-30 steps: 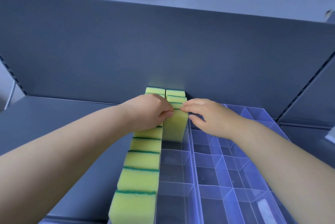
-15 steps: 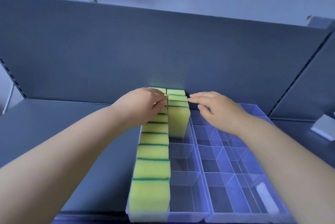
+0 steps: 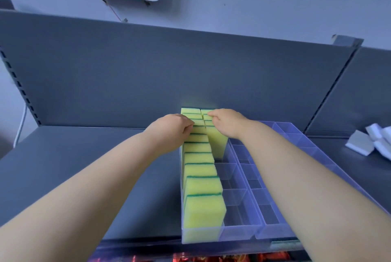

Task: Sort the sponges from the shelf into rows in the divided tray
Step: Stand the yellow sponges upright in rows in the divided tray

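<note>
We are closing both hands on the far end of the sponges. Half a second ago our fingers were lying straight and a little apart over them, and now they are curling in. Our left grip [image 3: 173, 129] is resting its curled fingertips on the tops of the long row of yellow foam sponges with green scouring strips [image 3: 201, 189]. That row is filling the leftmost lane of the clear plastic divided tray [image 3: 273, 233] from front wall to back. Our right grip [image 3: 227, 125] is curling onto the tops of the short second row of the same sponges [image 3: 216, 143], which is standing on edge at the far end of the next lane and touching the first row.

Both grips are nearly closed, but we are not able to tell whether either is pinching a sponge or only pressing on it. The second row is looking no longer than it was a second ago, so we are judging this as squaring up the rows, not adding to them. Most lanes are showing bare plastic, so we are reckoning much sorting remains.

The tray is sitting on the grey metal shelf [image 3: 84, 166]. A small heap of white and grey sponge blocks [image 3: 359, 142] is lying to the right, well apart from both grips.
</note>
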The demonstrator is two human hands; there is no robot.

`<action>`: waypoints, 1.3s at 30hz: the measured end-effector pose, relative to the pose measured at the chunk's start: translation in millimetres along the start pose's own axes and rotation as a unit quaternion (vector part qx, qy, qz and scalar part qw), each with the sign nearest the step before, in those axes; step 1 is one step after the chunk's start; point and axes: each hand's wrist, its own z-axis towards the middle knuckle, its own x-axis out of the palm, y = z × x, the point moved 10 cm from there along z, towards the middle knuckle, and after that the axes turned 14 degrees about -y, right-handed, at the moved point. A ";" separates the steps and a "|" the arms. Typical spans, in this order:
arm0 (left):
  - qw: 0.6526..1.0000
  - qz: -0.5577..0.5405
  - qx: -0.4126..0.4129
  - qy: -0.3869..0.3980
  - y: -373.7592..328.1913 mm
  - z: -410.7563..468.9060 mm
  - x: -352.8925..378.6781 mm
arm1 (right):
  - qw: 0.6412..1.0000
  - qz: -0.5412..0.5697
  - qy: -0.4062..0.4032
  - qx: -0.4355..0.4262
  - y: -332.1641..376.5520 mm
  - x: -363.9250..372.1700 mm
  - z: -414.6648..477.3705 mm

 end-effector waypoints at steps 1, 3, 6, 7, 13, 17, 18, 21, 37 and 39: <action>1.000 0.002 0.000 0.003 0.2 -0.5 1.7 | 1.000 -0.003 -0.001 -0.002 1.5 0.1 0.4; 1.000 0.005 0.001 0.008 1.3 -0.4 4.2 | 1.000 0.000 -0.008 -0.007 4.3 -2.3 0.2; 1.000 0.010 0.007 0.008 -1.3 1.5 4.1 | 1.000 0.021 -0.010 -0.009 0.6 -2.1 2.5; 1.000 0.016 0.010 0.009 -3.4 2.4 3.6 | 0.999 0.032 -0.011 -0.004 -3.2 -1.3 3.7; 0.999 0.038 0.038 0.012 -18.6 8.1 -0.4 | 0.994 0.099 -0.038 0.003 -12.9 -11.3 -4.8; 0.994 0.078 0.081 0.012 -45.1 2.2 -18.4 | 0.991 0.107 -0.076 0.003 -12.8 -40.3 -36.8; 0.991 0.088 0.099 0.005 -54.6 -1.1 -25.7 | 0.990 0.112 -0.089 0.008 -11.9 -49.5 -47.7; 0.983 0.079 0.159 -0.044 -88.8 -14.4 -47.2 | 0.980 0.143 -0.136 0.010 -8.5 -75.8 -85.3; 0.925 -0.187 0.325 -0.053 -304.4 -126.8 -4.0 | 0.882 0.104 -0.373 0.271 -121.8 -91.4 -363.8; 0.918 -0.192 0.344 -0.039 -334.8 -132.8 16.1 | 0.874 0.082 -0.364 0.311 -149.0 -86.5 -395.9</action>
